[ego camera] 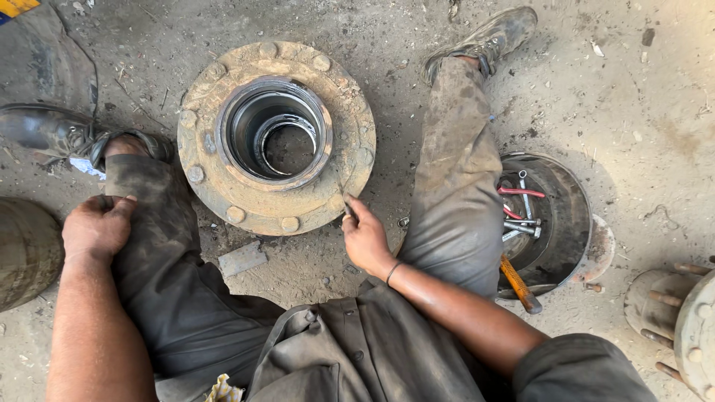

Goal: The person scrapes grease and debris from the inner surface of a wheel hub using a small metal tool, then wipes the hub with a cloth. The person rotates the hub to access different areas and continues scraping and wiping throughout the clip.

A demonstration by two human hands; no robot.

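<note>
A rusty round wheel hub (339,160) with a shiny steel bore lies flat on the dirt floor between my legs. My right hand (363,238) rests at the hub's near right edge, fingers curled, pinching what looks like a small dark piece against the rim. My left hand (95,227) sits curled on my left knee, holding nothing that I can see. Both my trouser legs are grimy, and my shoes point away to either side of the hub.
A dark metal drum (570,216) at the right holds several wrenches and a red-handled tool; an orange-handled hammer (519,284) leans at its edge. A flat metal piece (242,258) lies near the hub. Another studded hub (681,320) stands at the lower right, a rounded drum (26,249) at the left.
</note>
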